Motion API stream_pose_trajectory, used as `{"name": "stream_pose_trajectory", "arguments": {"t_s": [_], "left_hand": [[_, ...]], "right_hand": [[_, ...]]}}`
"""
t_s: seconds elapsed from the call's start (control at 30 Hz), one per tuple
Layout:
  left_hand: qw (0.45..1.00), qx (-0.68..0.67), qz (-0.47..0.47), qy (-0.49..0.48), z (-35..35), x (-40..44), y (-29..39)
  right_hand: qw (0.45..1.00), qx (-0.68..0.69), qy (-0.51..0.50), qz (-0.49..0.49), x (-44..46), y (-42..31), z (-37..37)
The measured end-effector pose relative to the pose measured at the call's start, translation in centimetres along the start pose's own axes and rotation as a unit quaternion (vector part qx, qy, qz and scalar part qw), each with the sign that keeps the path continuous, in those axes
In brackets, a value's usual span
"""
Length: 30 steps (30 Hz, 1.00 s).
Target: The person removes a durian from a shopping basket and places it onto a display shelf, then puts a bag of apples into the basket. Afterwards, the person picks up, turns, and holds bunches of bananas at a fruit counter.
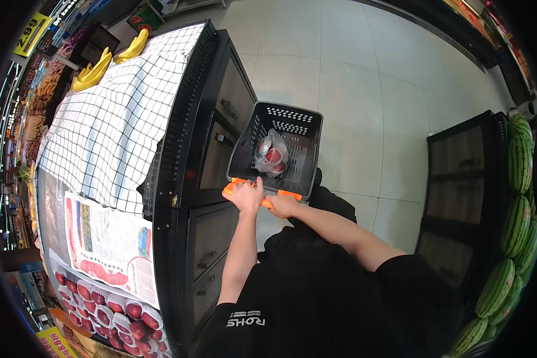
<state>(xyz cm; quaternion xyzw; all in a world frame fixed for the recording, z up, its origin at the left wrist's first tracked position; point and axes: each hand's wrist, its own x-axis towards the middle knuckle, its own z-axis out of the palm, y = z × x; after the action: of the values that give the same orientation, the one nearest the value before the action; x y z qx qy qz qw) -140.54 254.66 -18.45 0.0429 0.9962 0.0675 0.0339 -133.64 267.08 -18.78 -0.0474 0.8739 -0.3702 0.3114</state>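
A dark grey shopping basket point(314, 128) with slotted walls is in front of my body, its orange handle point(267, 203) towards me. My left hand point(244, 194) is closed around the left part of the handle, with the thumb pointing away from me. Further right, my right hand point(283, 206) also wraps the handle, its fingers partly hidden. Inside the basket lies a clear plastic bag point(272, 153) with red round fruit in it; their exact kind is hard to make out.
Left of the basket stands a black display cabinet point(212, 128) with a checked cloth point(122, 125), bananas point(93, 71) and red fruit in foam nets point(114, 307) on top. Watermelons point(512, 226) line a dark stand point(456, 179) at right. Pale floor tiles point(349, 89) stretch ahead.
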Motion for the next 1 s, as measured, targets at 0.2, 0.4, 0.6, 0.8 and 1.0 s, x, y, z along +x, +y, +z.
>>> {"name": "stream_pose_trajectory", "arguments": {"t_s": [0.2,0.4,0.6,0.8,1.0], "left_hand": [[0.996,0.047,0.036,-0.073,-1.1,3.8,2.1],[0.984,-0.029,0.144,-0.098,-0.9,8.2,3.1],[0.973,-0.020,0.156,-0.167,-1.3,12.6,6.4],[0.972,-0.084,0.166,-0.144,-0.6,15.5,8.9],[0.972,-0.095,0.146,-0.157,-0.7,18.1,11.5]], "right_hand": [[0.999,0.035,0.015,0.008,2.3,2.0,-3.2],[0.997,0.067,-0.023,-0.012,5.0,4.8,-7.8],[0.994,0.096,-0.027,-0.038,6.4,8.0,-12.5],[0.992,0.118,0.011,-0.042,7.3,10.7,-15.1],[0.989,0.136,0.048,-0.028,8.0,12.1,-18.8]]}}
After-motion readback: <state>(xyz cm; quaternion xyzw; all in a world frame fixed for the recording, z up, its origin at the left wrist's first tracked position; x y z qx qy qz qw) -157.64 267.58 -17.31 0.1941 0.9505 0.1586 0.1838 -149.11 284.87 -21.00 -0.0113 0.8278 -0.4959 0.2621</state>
